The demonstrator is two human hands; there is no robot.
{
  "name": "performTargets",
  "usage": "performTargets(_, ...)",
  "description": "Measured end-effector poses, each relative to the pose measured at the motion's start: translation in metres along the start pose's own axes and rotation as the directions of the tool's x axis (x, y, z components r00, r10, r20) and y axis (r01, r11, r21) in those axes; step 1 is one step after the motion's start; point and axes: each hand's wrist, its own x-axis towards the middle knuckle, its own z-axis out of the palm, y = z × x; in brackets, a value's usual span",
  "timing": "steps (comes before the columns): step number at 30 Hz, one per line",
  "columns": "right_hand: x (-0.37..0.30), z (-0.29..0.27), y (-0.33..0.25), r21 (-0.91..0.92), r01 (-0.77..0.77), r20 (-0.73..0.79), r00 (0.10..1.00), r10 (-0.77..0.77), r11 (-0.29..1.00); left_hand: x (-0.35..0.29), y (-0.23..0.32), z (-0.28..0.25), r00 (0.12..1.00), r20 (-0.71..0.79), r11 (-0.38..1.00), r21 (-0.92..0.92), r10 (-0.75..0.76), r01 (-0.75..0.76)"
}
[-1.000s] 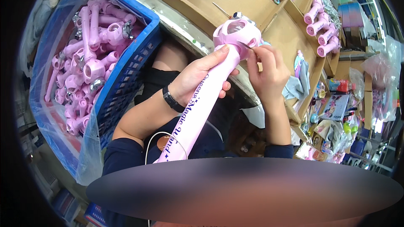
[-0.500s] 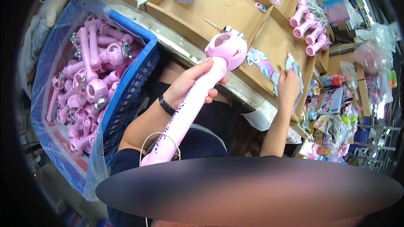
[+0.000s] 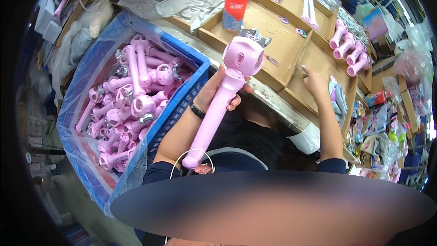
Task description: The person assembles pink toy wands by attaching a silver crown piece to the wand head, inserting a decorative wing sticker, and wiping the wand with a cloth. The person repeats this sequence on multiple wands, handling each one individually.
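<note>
One pink toy wand (image 3: 223, 98) is held upright over the desk (image 3: 277, 70) edge: long tapered handle, round head, silver crown. Left hand (image 3: 218, 92) grip is closed around its handle; right hand (image 3: 314, 82) rests open on the desk.

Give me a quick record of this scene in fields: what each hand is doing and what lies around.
left hand: grips a pink toy wand by its handle, round head with silver crown pointing up
right hand: reaches into a cardboard tray, holding nothing that shows
left side: blue crate full of like pink wands
bench: red bottle standing in a tray
far right tray: row of pink wand parts
</note>
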Motion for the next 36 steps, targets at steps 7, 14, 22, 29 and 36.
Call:
performTargets(7, -0.06, -0.014, -0.092, 0.264, 0.586, -0.755, 0.62, -0.214, 0.766, 0.003, -0.015, 0.006, 0.993, 0.117, 0.992, -0.124, -0.023, 0.038)
performTargets(14, -0.115, 0.017, -0.147, 0.926, 0.166, -0.134, 0.984, 0.117, -0.34, -0.004, -0.029, 0.008, 0.991, -0.123, 0.968, 0.251, 0.049, -0.016)
performTargets(22, -0.106, -0.003, -0.127, 0.938, -0.344, 0.341, 0.907, -0.248, 0.035, -0.007, -0.036, 0.021, 0.992, -0.123, 0.843, 0.531, -0.02, 0.083)
performTargets(29, -0.14, -0.01, -0.165, 0.968, 0.249, -0.25, 0.95, 0.188, 0.029, -0.01, -0.042, 0.044, 0.922, -0.307, 0.751, 0.66, 0.237, 0.027)
performTargets(36, -0.132, -0.002, -0.174, 0.985, 0.171, -0.166, 0.939, 0.301, 0.011, -0.012, -0.058, 0.055, 0.85, -0.268, 0.371, 0.924, 0.454, 0.094)
